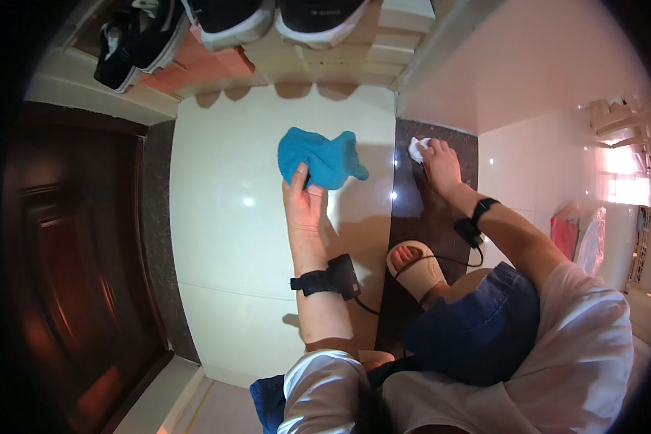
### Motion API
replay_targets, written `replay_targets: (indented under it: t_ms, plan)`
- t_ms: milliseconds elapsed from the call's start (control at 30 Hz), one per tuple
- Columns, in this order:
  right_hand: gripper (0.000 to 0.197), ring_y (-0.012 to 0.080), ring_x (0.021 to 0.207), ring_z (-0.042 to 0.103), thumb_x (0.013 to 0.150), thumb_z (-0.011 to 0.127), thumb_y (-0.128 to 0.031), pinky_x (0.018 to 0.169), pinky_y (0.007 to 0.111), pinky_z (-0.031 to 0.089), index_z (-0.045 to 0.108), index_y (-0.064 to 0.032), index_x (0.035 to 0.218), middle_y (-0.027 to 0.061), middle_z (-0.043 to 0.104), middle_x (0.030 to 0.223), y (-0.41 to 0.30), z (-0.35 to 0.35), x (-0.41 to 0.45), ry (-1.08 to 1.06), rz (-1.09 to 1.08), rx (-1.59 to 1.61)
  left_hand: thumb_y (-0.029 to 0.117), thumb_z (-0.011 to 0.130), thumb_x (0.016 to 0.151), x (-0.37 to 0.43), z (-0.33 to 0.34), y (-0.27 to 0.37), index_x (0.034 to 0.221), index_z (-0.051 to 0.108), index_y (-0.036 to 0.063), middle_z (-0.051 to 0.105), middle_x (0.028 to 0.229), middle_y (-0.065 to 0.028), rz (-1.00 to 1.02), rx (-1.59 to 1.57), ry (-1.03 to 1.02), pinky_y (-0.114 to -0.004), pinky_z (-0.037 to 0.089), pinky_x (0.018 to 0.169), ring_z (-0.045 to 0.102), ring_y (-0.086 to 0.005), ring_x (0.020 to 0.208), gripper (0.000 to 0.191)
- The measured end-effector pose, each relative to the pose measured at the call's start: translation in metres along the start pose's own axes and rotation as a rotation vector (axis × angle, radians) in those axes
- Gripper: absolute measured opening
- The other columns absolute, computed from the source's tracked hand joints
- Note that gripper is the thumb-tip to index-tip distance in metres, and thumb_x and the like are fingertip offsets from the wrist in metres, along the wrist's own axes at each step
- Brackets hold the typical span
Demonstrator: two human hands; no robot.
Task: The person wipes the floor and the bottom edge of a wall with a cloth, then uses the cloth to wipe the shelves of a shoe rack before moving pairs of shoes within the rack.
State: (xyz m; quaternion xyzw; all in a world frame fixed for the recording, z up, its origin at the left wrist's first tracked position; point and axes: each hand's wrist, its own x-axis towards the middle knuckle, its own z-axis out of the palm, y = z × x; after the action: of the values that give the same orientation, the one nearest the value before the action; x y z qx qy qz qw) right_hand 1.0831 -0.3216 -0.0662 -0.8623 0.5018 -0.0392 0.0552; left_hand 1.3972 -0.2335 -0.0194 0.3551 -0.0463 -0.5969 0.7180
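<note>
A blue cloth [325,154] is pinched in my left hand [302,203], thumb on top, and appears raised over the pale floor tiles [228,217]. To the right, my right hand [442,165] presses a crumpled white tissue or cloth [419,149] against the dark stone floor strip [434,211]. The fingers partly cover that white piece. Both forearms carry black strapped devices with cables.
Black shoes with white soles [325,24] stand on cardboard boxes [325,62] at the top. A dark wooden door [59,244] is at the left. A pale wall or panel [499,65] rises at upper right. My sandalled foot [412,263] rests on the dark strip.
</note>
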Motion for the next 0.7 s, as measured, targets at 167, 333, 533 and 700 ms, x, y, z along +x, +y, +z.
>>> replay_targets:
  t_ms: [167, 333, 533, 700]
  plan:
    - [0.057, 0.0290, 0.117, 0.053, 0.092, 0.067, -0.036, 0.092, 0.043, 0.049, 0.050, -0.0094, 0.139, 0.0118, 0.056, 0.125, -0.010, -0.016, 0.023, -0.218, 0.285, 0.999, 0.012, 0.070, 0.088, 0.008, 0.063, -0.011, 0.136, 0.050, -0.0025, 0.062, 0.123, -0.0103, 0.015, 0.426, -0.102, -0.032, 0.044, 0.101, 0.059, -0.0190, 0.113, 0.054]
    - [0.067, 0.0130, 0.098, 0.057, 0.094, 0.063, -0.050, 0.080, 0.026, 0.050, 0.040, -0.0094, 0.142, 0.0023, 0.056, 0.114, -0.138, -0.110, 0.072, -0.668, 0.216, 2.038, 0.010, 0.068, 0.083, -0.021, 0.077, 0.040, 0.134, 0.053, -0.0013, 0.060, 0.122, -0.0086, -0.023, 0.552, -0.291, -0.032, 0.044, 0.099, 0.056, -0.0175, 0.112, 0.054]
    - [0.069, 0.0090, 0.095, 0.055, 0.092, 0.068, -0.043, 0.072, 0.023, 0.048, 0.038, -0.0018, 0.138, 0.0055, 0.056, 0.108, -0.182, -0.164, 0.103, -0.660, 0.139, 1.727, 0.012, 0.068, 0.082, -0.030, 0.069, 0.085, 0.135, 0.052, 0.0004, 0.054, 0.130, -0.0143, 0.296, 0.938, -0.266, -0.039, 0.036, 0.106, 0.044, -0.0274, 0.127, 0.056]
    - [0.062, 0.0175, 0.105, 0.058, 0.089, 0.071, -0.031, 0.087, 0.032, 0.051, 0.045, 0.0011, 0.134, 0.0114, 0.059, 0.117, -0.212, -0.203, 0.139, -0.391, -0.156, 1.578, 0.016, 0.070, 0.081, -0.034, 0.097, 0.100, 0.141, 0.044, -0.0018, 0.039, 0.144, -0.0164, 0.665, 1.118, -0.133, -0.042, 0.031, 0.112, 0.034, -0.0296, 0.137, 0.068]
